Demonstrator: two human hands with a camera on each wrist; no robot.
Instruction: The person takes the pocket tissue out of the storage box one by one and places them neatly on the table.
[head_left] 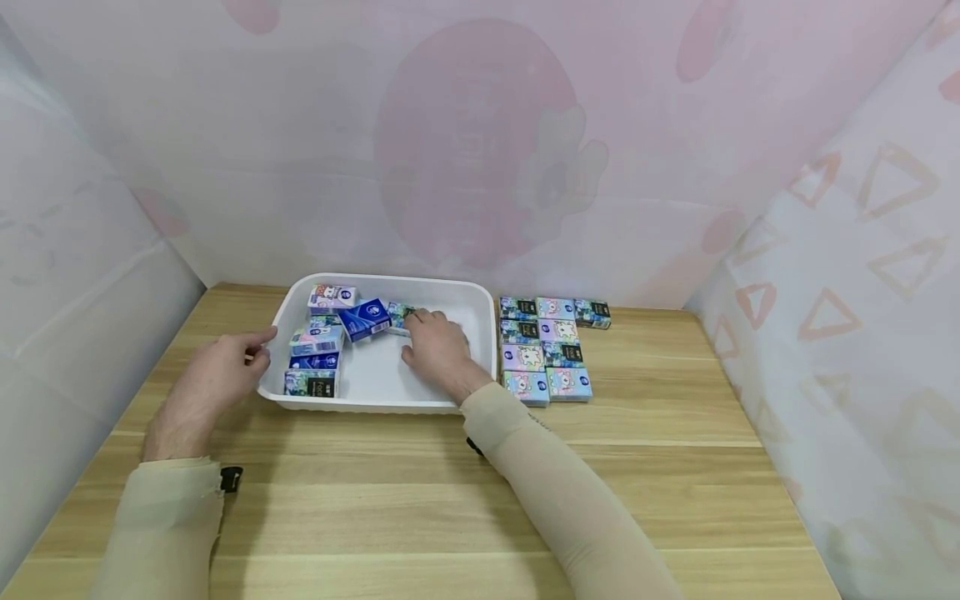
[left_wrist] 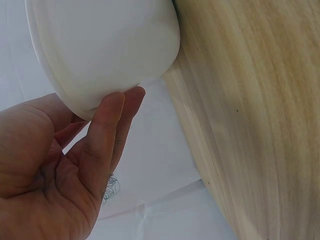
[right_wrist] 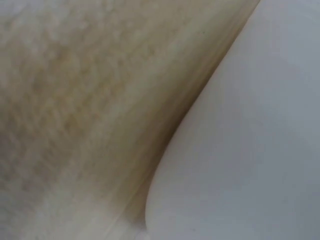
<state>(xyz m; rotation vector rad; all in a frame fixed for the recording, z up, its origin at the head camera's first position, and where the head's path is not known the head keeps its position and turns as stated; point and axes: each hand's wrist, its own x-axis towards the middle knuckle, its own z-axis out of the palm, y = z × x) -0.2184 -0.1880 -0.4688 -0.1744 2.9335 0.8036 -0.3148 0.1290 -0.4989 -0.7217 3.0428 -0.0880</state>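
Observation:
My left hand grips the left end of a white plastic tray, its thumb over the rim. In the left wrist view, the fingertips press against the tray's outer wall. Inside the tray, my right hand is at a flower-patterned tissue pack, with fingers over its right end. The fingers hide part of this pack, and I cannot tell whether they pinch it. Just left of it, a dark blue tissue pack lies tilted. Several more packs, including a floral one, are heaped along the tray's left side.
To the right of the tray, several tissue packs lie in close columns on the wooden table. A patterned pale back wall rises behind the tray. The right wrist view shows only the tray's outer wall and blurred wood-coloured surface.

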